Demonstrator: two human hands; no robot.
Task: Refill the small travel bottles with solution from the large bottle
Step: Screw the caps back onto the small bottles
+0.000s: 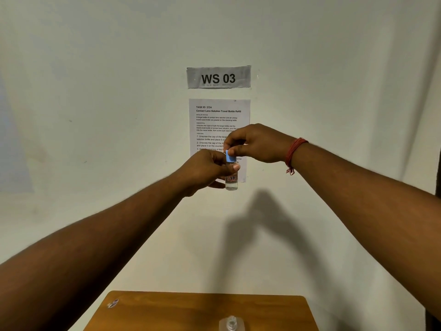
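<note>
I hold a small clear travel bottle (231,183) upright in the air in front of the wall, with a handwritten label and a little clear liquid at its bottom. My left hand (205,172) is wrapped around its upper body. My right hand (255,144) pinches the blue cap (229,156) at the bottle's top between thumb and fingers. Whether the cap is seated on the neck is hidden by my fingers. At the bottom edge of the view, a clear glass bottle (232,324) with an uncapped neck stands on the wooden table (167,311).
A "WS 03" sign (218,77) and a printed task sheet (214,120) hang on the white wall behind my hands. A small wrapper-like scrap (112,303) lies near the table's far left corner. A red thread band circles my right wrist (294,152).
</note>
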